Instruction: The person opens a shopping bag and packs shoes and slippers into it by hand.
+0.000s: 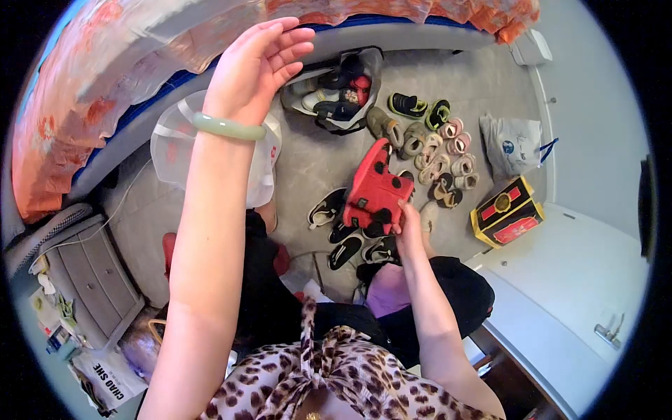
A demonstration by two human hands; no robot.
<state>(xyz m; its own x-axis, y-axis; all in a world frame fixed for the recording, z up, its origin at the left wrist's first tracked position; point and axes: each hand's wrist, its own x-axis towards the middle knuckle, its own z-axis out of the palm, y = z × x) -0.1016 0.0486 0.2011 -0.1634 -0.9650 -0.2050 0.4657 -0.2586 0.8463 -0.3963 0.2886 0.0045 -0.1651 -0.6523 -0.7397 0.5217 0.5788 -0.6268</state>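
My right hand is closed on the edge of red boots with black spots, which I hold tilted above the floor. They appear to be a small pair pressed together. My left hand is raised at the upper left with its fingers apart and nothing in it; a pale green bangle circles that wrist. Beyond it a bag of shoes lies open on the floor. Black sneakers lie just below the boots. Several pairs of small shoes stand in rows to the right.
A white translucent bag lies under my left forearm. On the right are a grey-white bag and a black, red and yellow box, near a white door. A bed borders the upper left, a grey nightstand the lower left.
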